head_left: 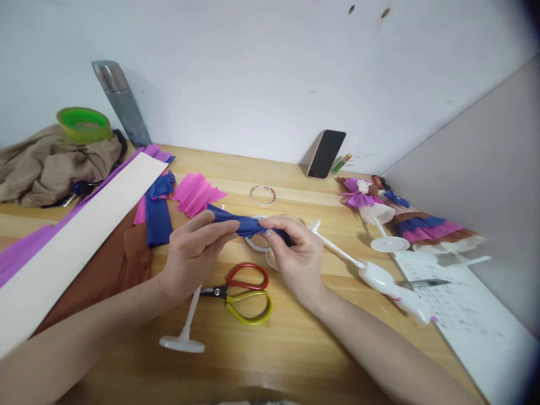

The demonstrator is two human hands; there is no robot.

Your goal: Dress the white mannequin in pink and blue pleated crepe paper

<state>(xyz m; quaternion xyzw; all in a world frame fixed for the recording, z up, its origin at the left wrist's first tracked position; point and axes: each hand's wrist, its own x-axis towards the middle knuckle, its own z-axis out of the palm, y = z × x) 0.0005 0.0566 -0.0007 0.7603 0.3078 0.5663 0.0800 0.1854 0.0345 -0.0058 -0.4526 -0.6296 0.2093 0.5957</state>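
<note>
Between my two hands, above the table's middle, a strip of blue crepe paper (245, 225) is stretched and gathered into folds. My left hand (198, 247) pinches its left part with thumb and fingers. On the other side my right hand (293, 253) grips the right part, thumb pressed on the folds. Scissors (248, 292) with one red and one yellow handle lie below the hands. A white stand (182, 343) with a round base is near my left wrist. Partly hidden behind the blue paper is a white roll of tape (255, 244).
Pink paper (197, 194), brown paper (105, 264) and a long white board (84, 247) lie left. A bottle (122, 104) and green tape roll (84, 125) stand behind. Right are a phone (326, 154), a white doll body (394, 292), paper dresses (430, 228) and a written sheet (476, 315).
</note>
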